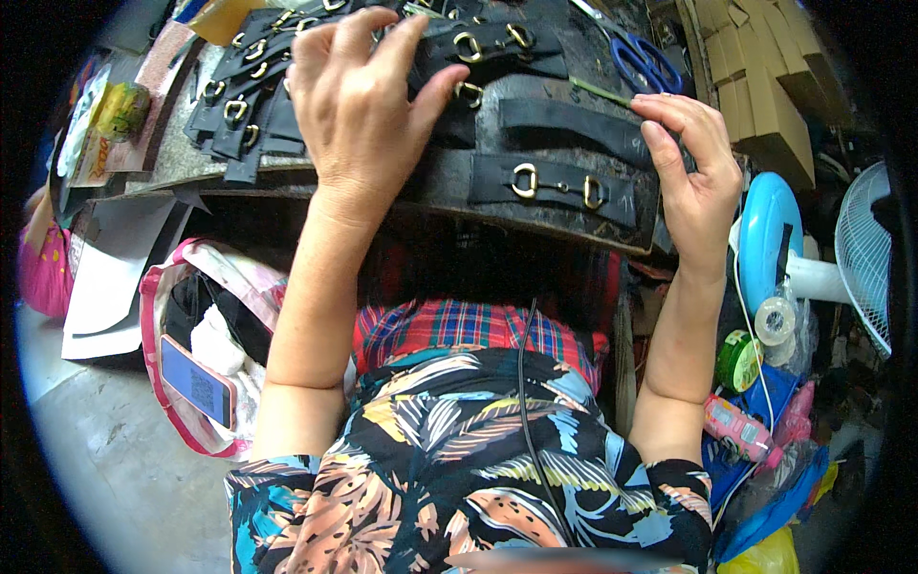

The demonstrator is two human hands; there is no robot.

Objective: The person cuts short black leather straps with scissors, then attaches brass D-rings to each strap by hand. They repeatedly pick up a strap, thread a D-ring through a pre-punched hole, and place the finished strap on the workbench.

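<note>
My left hand (349, 105) hovers over the workbench with fingers spread and curved, thumb apart, seemingly holding nothing. Black straps with gold-coloured metal fittings lie under and around it, including a strap pair (535, 48) just right of its thumb. Between the thumb and fingers of my right hand (698, 158) is a thin greenish stick (601, 91), its tip pointing left over the bench. Below that stick lies a plain black strap (564, 122). Closer to me is a black strap with a gold bit-shaped fitting (553, 194). Blue-handled scissors (645, 62) rest beyond my right hand.
A pile of fitted black straps (229, 143) covers the bench's left part. Cardboard (760, 96) stands at the far right, above a fan (865, 253). At left, a pink-edged bag (158, 354) holds a phone (198, 381). A pink bottle (741, 430) lies at lower right.
</note>
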